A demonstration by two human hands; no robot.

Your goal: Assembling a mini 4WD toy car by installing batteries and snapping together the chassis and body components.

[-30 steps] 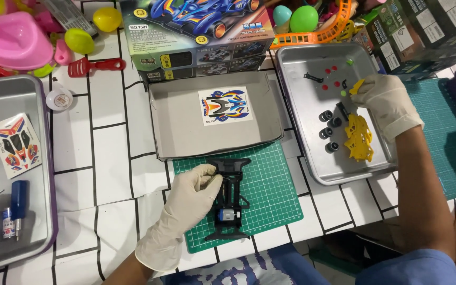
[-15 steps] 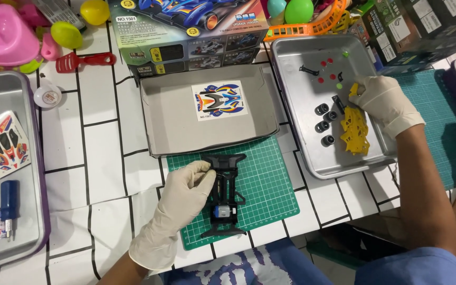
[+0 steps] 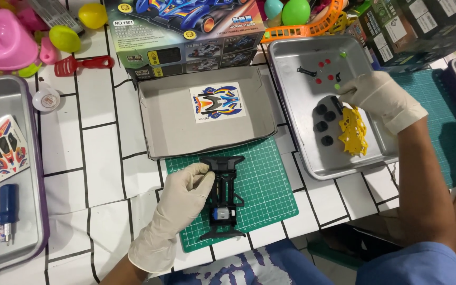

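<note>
The left hand (image 3: 186, 198) grips the black car chassis (image 3: 225, 196) on the near green mat (image 3: 270, 184). The right hand (image 3: 378, 97) (fingers curled; hold unclear) touches parts in the right metal tray (image 3: 296, 132).

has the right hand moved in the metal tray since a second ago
Yes, slightly. The right hand has shifted toward the tray's far end, from over the yellow part to near the black wheels.
</note>
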